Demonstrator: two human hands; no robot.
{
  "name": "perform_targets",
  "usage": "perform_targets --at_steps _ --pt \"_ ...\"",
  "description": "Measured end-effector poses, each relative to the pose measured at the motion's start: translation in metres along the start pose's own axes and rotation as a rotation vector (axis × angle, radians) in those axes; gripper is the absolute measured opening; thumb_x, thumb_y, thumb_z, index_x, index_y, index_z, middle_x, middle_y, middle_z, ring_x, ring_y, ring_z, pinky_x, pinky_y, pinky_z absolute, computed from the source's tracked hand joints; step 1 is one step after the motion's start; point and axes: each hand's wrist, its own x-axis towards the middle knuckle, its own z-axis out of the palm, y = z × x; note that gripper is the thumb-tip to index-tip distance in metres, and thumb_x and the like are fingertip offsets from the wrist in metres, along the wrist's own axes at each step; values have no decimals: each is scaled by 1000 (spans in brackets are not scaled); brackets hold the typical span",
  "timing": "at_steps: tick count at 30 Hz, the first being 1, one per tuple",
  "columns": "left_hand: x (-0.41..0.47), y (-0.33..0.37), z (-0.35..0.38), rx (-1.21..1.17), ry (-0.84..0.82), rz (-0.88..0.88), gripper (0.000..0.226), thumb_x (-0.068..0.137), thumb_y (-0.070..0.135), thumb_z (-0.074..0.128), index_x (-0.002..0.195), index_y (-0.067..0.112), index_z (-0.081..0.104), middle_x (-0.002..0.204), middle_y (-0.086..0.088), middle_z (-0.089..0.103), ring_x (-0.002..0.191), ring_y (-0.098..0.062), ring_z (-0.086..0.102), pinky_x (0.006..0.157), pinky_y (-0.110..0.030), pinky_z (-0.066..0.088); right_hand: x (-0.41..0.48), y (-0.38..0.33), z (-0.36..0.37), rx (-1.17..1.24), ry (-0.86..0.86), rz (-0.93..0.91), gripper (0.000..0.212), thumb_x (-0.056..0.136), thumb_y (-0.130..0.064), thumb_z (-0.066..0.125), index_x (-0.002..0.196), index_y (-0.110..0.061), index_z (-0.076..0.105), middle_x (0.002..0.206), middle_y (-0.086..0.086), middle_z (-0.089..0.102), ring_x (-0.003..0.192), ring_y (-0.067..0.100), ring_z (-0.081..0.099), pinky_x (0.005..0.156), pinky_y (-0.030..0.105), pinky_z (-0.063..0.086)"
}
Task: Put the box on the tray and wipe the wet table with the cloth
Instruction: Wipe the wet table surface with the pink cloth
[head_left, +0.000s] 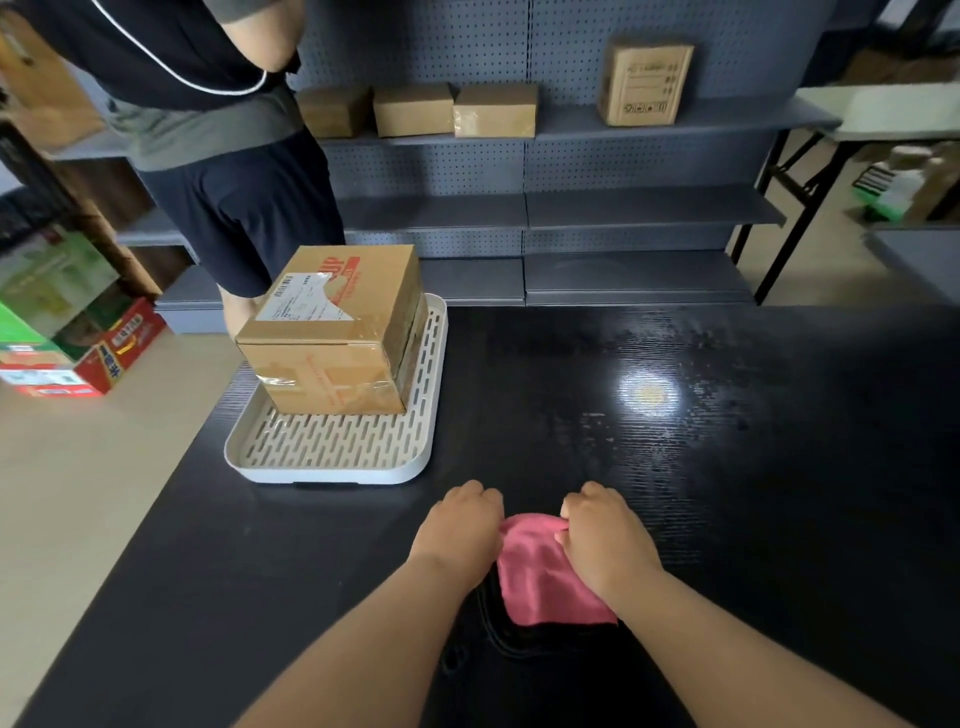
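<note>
One taped cardboard box (332, 332) sits on the slotted white tray (322, 474) at the left of the black table (208, 571) that I view through the head camera. At the near edge, the left hand (460, 530) pinches one far corner of the pink cloth (545, 577), fingers curled; the right hand (605, 540) grips the other. Farther right, a wet patch (597, 431) glistens beside a lamp's glare.

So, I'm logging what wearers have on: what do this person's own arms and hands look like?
The left hand and right hand are ungloved. No watch, bracelet or sleeve shows anywhere up to the picture's edge; the fingers are mostly hidden.
</note>
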Motion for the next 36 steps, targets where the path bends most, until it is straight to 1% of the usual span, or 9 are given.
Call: perform_targets --at_steps 5,10,15,18,22,25,31,34,36 --pt "-20 -34 -30 -129 -50 -6 17 94 19 50 107 9 52 108 -9 58 100 -27 58 83 -36 45 3 -34 -13 100 53 29 19 94 -27 54 108 -17 62 111 3 61 107 21 56 88 33 48" --pt "-48 -92 -73 -161 121 -14 12 93 18 52 103 11 54 105 -6 61 94 -24 59 76 -30 42 3 -101 -31 159 187 -49 19 94 -28 54 107 -18 63 110 0 62 108 19 55 87 32 45" --pt "-90 -152 -93 -132 224 54 11 88 13 52 99 16 54 108 -1 57 99 -21 55 81 -27 41 -7 -161 -29 196 263 -194 16 93 -24 55 104 -17 65 107 -4 61 104 15 53 84 28 46" --pt "-114 -182 -86 -109 142 80 13 86 12 49 90 24 49 102 3 57 96 -19 55 78 -27 41 -19 -180 -12 189 142 -295 14 91 -25 59 101 -19 66 106 -7 62 103 12 55 84 23 43" --pt "-134 -203 -64 -20 -62 194 21 85 10 49 101 21 60 111 3 57 105 -18 54 84 -24 40 -33 -196 12 81 -219 -323 22 84 -28 66 105 -23 67 113 -7 65 105 14 59 90 26 46" --pt "-140 -207 -53 -25 -174 213 25 86 8 49 103 19 62 113 3 57 105 -19 56 83 -23 41 -39 -204 23 67 -358 -269 26 81 -26 71 107 -22 68 115 -4 65 108 16 59 91 27 45" --pt "-133 -220 -45 -139 -251 186 17 87 11 49 96 21 59 108 1 64 98 -17 58 75 -18 37 -37 -203 26 281 -442 -85 20 79 -23 75 97 -27 67 86 -16 52 90 12 58 88 28 49" --pt "-126 -225 -44 -249 -220 121 6 91 20 53 87 24 51 98 4 61 88 -13 55 63 -16 39 -28 -200 26 391 -378 -6 18 79 -27 75 91 -33 63 92 -13 56 95 11 58 88 27 48" --pt "-119 -228 -43 -355 -173 57 3 92 25 55 90 23 53 95 6 60 85 -12 54 64 -17 40 -22 -198 29 423 -298 54 17 80 -30 74 93 -32 63 98 -10 58 97 11 59 89 27 49"
